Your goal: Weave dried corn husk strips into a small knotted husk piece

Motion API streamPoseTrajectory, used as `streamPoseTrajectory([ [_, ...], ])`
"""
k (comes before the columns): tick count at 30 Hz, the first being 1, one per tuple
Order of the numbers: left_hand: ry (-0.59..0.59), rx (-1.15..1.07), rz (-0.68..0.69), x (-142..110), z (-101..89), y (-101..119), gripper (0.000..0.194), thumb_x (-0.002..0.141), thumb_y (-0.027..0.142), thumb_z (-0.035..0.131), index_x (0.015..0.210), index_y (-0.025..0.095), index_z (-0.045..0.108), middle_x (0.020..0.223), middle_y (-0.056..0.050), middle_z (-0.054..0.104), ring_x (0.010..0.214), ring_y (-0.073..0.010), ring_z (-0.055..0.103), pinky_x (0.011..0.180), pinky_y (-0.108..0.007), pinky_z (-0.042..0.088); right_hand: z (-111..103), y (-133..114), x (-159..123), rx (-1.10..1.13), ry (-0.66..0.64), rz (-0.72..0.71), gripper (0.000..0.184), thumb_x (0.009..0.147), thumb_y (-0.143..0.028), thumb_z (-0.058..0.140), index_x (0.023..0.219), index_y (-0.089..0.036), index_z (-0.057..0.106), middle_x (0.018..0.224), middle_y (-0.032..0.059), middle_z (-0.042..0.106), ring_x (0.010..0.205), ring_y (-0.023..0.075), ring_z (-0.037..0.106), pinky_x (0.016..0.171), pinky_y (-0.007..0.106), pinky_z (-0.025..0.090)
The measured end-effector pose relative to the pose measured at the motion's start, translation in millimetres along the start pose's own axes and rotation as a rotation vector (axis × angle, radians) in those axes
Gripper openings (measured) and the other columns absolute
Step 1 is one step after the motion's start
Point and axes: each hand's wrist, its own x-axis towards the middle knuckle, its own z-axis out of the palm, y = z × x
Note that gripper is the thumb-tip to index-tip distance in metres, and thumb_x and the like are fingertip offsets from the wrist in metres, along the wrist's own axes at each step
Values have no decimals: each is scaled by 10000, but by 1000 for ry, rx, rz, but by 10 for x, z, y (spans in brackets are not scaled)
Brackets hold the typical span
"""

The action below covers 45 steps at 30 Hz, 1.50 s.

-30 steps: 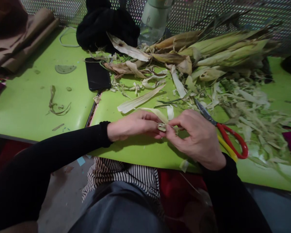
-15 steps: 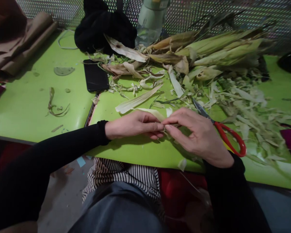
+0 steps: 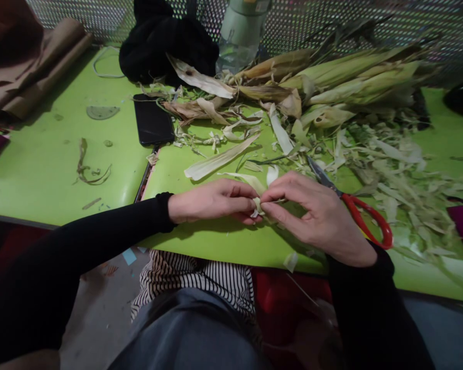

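Between my two hands, just over the front of the green table (image 3: 200, 239), is a small pale piece of corn husk (image 3: 257, 207). My left hand (image 3: 219, 201) pinches it from the left, thumb on top. My right hand (image 3: 312, 210) meets it from the right with thumb and forefinger pinched together; a thin strand pokes out behind those fingers. Beside my right hand lie scissors with red handles (image 3: 372, 221), blades pointing away. A flat strip of husk (image 3: 221, 156) rests beyond my left hand.
Whole corn husks (image 3: 362, 77) are heaped at the back right, with shredded husk (image 3: 397, 174) below them. A black phone (image 3: 153, 119), a bottle (image 3: 241, 36), a dark cloth (image 3: 165, 46), a protractor (image 3: 102, 112) and brown paper (image 3: 34, 72) lie further back and left.
The fingertips of my two hands have moved slightly apart, and more of the pale husk piece shows between them. The things on the table stay where they were.
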Motion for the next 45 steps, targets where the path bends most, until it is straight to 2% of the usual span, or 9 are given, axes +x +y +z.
streamPoseTrajectory([
  [6,39,-93,53,17,-11,-34,51,909,111,634,912,89,679,846,-39,714,745,-84,653,868,-291,533,22,27,-2,-40,193,60,71,923,-200,627,965,-258,631,1017,54,665,929,208,646,787,353,529],
  [11,8,-124,97,33,5,-63,21,876,96,673,883,84,688,821,-46,715,739,-86,655,801,-255,540,72,38,4,-45,149,4,28,926,-239,648,900,-247,654,978,51,683,885,207,657,757,357,541],
  [16,161,-228,195,78,-8,-124,127,873,164,699,980,119,646,882,-32,734,814,-95,691,860,-269,534,183,-16,-26,-270,491,-61,143,871,-327,743,906,-233,641,884,42,666,648,153,543,578,304,455],
  [19,262,-221,307,115,2,-173,195,869,221,713,1035,141,651,907,-13,721,806,-87,660,850,-249,509,300,-81,-7,-287,356,-37,142,907,-302,708,824,-204,647,736,20,670,644,146,592,590,279,456],
  [23,336,-179,445,146,64,-222,95,899,219,661,969,156,652,891,6,692,812,-78,611,831,-211,489,390,-156,57,76,174,312,291,955,-442,618,840,-182,680,680,13,677,546,122,565,520,264,428],
  [28,292,-166,387,146,109,-224,114,935,280,613,911,168,610,767,25,609,626,-75,540,640,-223,476,390,-192,93,506,47,540,332,953,-463,595,762,-192,613,613,-30,612,440,83,445,429,236,369],
  [40,327,51,456,-24,69,1,218,983,215,532,1153,155,655,1208,-65,704,1069,-129,645,947,-257,478,529,-228,-23,-56,-237,-143,279,979,-248,526,728,-189,633,626,-3,609,595,123,536,564,277,341],
  [42,305,116,465,-41,61,14,219,989,221,523,1158,156,647,1265,-71,679,1085,-134,644,933,-257,489,480,-223,-34,6,-176,-139,251,966,-302,589,742,-199,636,640,-9,619,591,120,540,561,275,361],
  [45,244,225,418,-28,41,8,227,1001,263,509,1154,148,631,1189,-80,686,1031,-134,654,881,-249,507,366,-167,-44,69,230,63,197,928,-335,666,780,-225,596,693,-19,599,598,123,509,567,278,392],
])
